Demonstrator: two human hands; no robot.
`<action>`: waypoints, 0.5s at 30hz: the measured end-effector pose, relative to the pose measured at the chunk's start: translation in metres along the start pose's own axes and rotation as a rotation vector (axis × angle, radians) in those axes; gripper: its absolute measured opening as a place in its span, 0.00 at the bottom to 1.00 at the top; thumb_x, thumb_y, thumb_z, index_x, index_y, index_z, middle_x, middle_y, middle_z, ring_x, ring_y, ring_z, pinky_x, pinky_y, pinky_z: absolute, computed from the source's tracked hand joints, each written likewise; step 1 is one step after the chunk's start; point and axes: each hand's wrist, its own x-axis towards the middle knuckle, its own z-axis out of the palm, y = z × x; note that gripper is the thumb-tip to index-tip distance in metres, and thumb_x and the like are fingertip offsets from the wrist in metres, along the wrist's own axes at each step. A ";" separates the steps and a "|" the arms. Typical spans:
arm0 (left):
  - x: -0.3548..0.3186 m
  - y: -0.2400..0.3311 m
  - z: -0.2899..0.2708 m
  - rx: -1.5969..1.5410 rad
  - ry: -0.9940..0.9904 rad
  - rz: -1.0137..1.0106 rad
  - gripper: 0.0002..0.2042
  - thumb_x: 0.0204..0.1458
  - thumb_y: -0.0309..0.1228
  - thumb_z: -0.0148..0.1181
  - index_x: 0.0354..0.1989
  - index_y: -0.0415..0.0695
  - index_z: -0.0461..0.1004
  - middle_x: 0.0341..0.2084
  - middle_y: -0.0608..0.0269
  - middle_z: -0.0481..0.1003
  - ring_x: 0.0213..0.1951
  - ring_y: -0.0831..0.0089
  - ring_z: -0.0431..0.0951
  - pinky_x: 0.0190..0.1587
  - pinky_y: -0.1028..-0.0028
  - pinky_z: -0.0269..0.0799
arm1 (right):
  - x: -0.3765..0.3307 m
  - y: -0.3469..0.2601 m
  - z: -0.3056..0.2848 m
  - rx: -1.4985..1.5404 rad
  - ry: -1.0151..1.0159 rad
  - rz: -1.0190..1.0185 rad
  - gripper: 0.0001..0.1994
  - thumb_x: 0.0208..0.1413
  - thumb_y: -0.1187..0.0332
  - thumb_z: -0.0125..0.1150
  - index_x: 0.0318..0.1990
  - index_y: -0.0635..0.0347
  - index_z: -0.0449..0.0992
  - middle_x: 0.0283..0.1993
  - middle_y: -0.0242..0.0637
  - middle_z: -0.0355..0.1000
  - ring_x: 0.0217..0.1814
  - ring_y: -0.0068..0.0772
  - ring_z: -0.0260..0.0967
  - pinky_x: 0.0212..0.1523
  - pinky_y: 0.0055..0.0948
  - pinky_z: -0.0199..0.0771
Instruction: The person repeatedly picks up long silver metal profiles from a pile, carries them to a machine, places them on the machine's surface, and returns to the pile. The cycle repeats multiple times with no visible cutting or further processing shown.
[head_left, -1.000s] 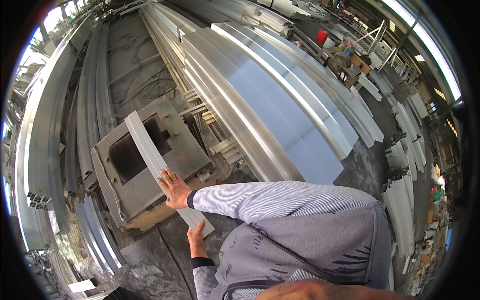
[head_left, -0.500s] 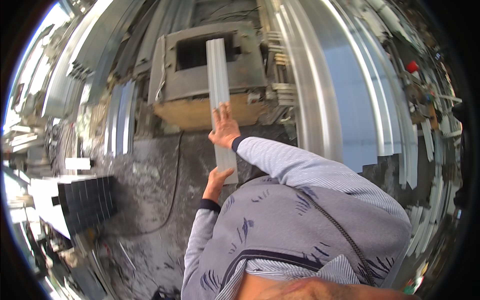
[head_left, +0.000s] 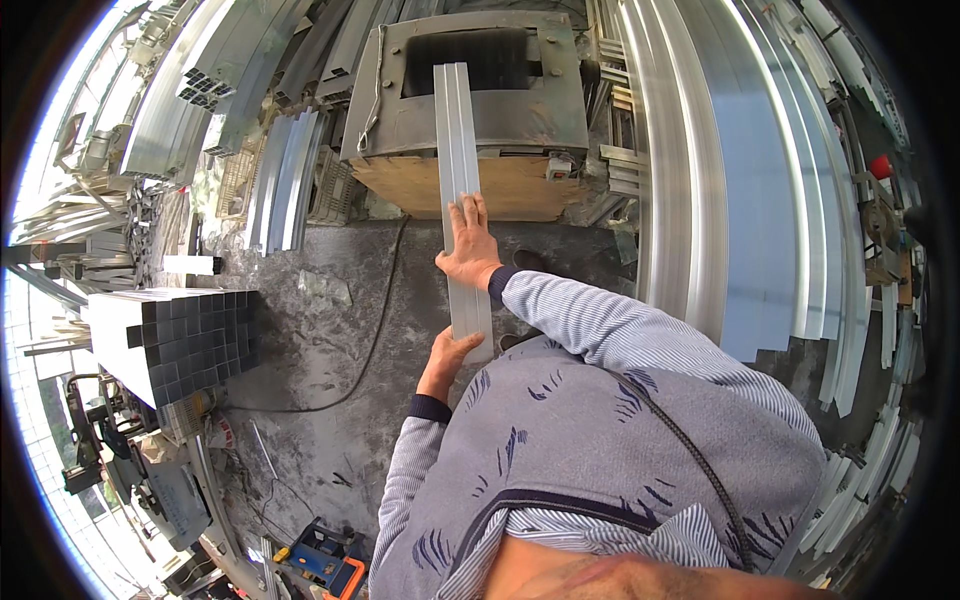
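A long, ribbed aluminium profile [head_left: 457,130] points away from my body, its far end over the dark opening of a boxy metal machine [head_left: 500,125]. My left hand [head_left: 451,355] grips the near end, with the thumb on top and the other fingers partly hidden. Farther along, my right hand [head_left: 472,245] holds the profile's middle; its thumb lies at the left edge and its fingers stretch over the upper face. Whether the far end touches the machine, I cannot tell.
Long metal sheets and profiles [head_left: 690,170] lie along the right. Bundled square tubes [head_left: 195,340] stand at the left. A black cable [head_left: 375,335] crosses the floor from the machine. A blue and orange tool case [head_left: 330,560] sits at the lower left.
The view has shifted, so the machine and surroundings appear higher and farther right. Both hands keep the same hold on the profile.
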 end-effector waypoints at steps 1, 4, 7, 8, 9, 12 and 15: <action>0.003 0.012 -0.004 0.008 -0.078 0.005 0.25 0.65 0.37 0.72 0.65 0.34 0.78 0.55 0.58 0.84 0.53 0.70 0.84 0.58 0.66 0.80 | 0.011 0.001 -0.004 0.054 0.055 -0.030 0.53 0.50 0.57 0.73 0.83 0.67 0.55 0.88 0.59 0.41 0.94 0.65 0.28 0.82 0.49 0.69; 0.017 0.054 -0.003 -0.345 -0.191 -0.088 0.28 0.69 0.44 0.65 0.69 0.34 0.75 0.59 0.53 0.83 0.55 0.63 0.84 0.62 0.60 0.80 | 0.061 0.011 -0.023 0.229 0.210 -0.094 0.55 0.46 0.59 0.76 0.82 0.68 0.57 0.86 0.59 0.47 0.92 0.65 0.36 0.87 0.50 0.58; 0.044 0.093 0.018 -0.616 -0.371 0.032 0.36 0.66 0.51 0.62 0.72 0.32 0.72 0.60 0.46 0.81 0.57 0.55 0.84 0.64 0.56 0.79 | 0.113 0.027 -0.042 0.534 0.341 -0.129 0.56 0.42 0.64 0.78 0.81 0.70 0.57 0.82 0.62 0.55 0.88 0.67 0.46 0.89 0.52 0.46; 0.058 0.107 0.023 -0.713 -0.436 0.065 0.36 0.66 0.52 0.62 0.72 0.32 0.72 0.59 0.46 0.81 0.56 0.56 0.84 0.63 0.57 0.80 | 0.131 0.038 -0.050 0.639 0.346 -0.130 0.57 0.45 0.66 0.76 0.83 0.70 0.53 0.83 0.62 0.56 0.89 0.62 0.47 0.90 0.47 0.45; 0.075 0.122 0.025 -0.728 -0.428 0.023 0.34 0.64 0.51 0.65 0.68 0.33 0.74 0.58 0.46 0.81 0.54 0.58 0.84 0.60 0.58 0.81 | 0.145 0.048 -0.058 0.817 0.319 -0.110 0.56 0.46 0.67 0.74 0.84 0.70 0.51 0.85 0.61 0.54 0.90 0.59 0.47 0.90 0.45 0.43; 0.136 0.167 0.037 -0.379 -0.302 0.059 0.31 0.61 0.48 0.69 0.62 0.34 0.74 0.58 0.46 0.81 0.51 0.60 0.85 0.57 0.59 0.81 | 0.192 0.085 -0.085 0.968 0.295 -0.108 0.53 0.55 0.63 0.67 0.86 0.72 0.47 0.87 0.62 0.53 0.89 0.56 0.51 0.89 0.40 0.44; 0.215 0.235 0.051 0.335 0.050 0.093 0.34 0.52 0.48 0.75 0.57 0.33 0.72 0.52 0.42 0.83 0.49 0.55 0.86 0.54 0.58 0.83 | 0.260 0.099 -0.110 -0.040 0.605 -0.192 0.52 0.56 0.57 0.69 0.85 0.70 0.52 0.85 0.62 0.53 0.90 0.60 0.45 0.88 0.45 0.45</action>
